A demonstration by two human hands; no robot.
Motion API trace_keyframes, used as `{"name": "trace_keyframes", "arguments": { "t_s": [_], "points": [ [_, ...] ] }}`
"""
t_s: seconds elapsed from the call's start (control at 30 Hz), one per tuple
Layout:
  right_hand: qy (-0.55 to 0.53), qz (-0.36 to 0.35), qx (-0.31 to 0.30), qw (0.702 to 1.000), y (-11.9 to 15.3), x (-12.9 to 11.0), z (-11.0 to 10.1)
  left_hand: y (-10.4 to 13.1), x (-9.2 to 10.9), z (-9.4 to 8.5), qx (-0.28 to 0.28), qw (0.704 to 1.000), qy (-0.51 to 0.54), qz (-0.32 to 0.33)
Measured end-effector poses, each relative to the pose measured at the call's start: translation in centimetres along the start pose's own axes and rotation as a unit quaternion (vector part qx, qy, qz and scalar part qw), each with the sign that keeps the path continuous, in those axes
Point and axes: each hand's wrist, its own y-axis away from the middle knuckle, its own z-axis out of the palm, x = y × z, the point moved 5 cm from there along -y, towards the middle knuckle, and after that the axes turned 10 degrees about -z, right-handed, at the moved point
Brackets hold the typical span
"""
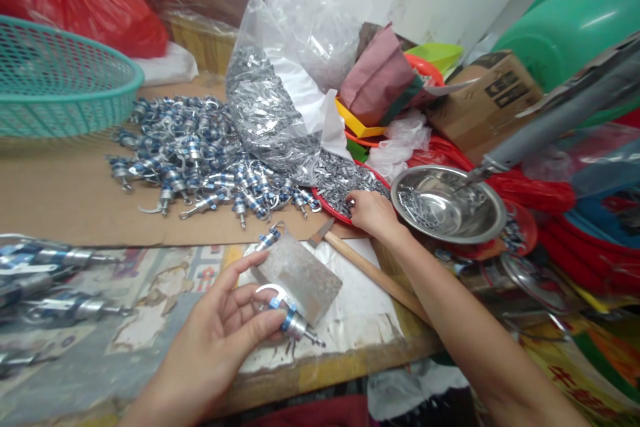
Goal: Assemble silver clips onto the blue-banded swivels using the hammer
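Between the thumb and fingers of my left hand (227, 323) is a small blue-and-silver metal fitting (293, 320) with a curved lever and a pin end. It is held over a flat metal plate (303, 280) lying on white paper. My right hand (373, 210) reaches into a red tray (327, 205) full of small grey metal pieces (345, 177). Its fingertips are pinched together among the pieces; what they hold is hidden. Close by that hand lies a hammer (373, 270) with a wooden handle. Behind the plate, one similar fitting (270, 237) rests on the table.
A big pile of similar fittings (195, 153) covers the cardboard, with more fittings (55, 273) at the left. A clear bag (270, 107) of metal pieces leans behind the tray. A steel bowl (450, 203) stands right, below a grey bar (560, 113). A green basket (65, 90) is far left.
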Motion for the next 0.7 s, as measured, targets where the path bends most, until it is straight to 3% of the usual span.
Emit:
{"name": "trace_keyframes", "arguments": {
  "t_s": [0.2, 0.47, 0.57, 0.7],
  "points": [
    [0.018, -0.020, -0.015, 1.000, 0.0, 0.1, 0.3, -0.4, 0.1, -0.1, 0.003, 1.000, 0.023, 0.005],
    [-0.060, -0.049, 0.089, 0.993, 0.5, 1.3, -1.1, -0.5, 0.4, 0.4, 0.010, 0.999, 0.054, -0.001],
    [-0.121, -0.073, 0.119, 0.983, 2.2, -0.5, -2.2, -0.4, 0.2, 0.2, 0.021, 0.998, 0.062, 0.005],
    [-0.200, -0.171, 0.120, 0.957, 6.4, -6.0, -3.5, -0.3, 0.1, 0.2, 0.045, 0.997, 0.057, 0.005]
  ]
}}
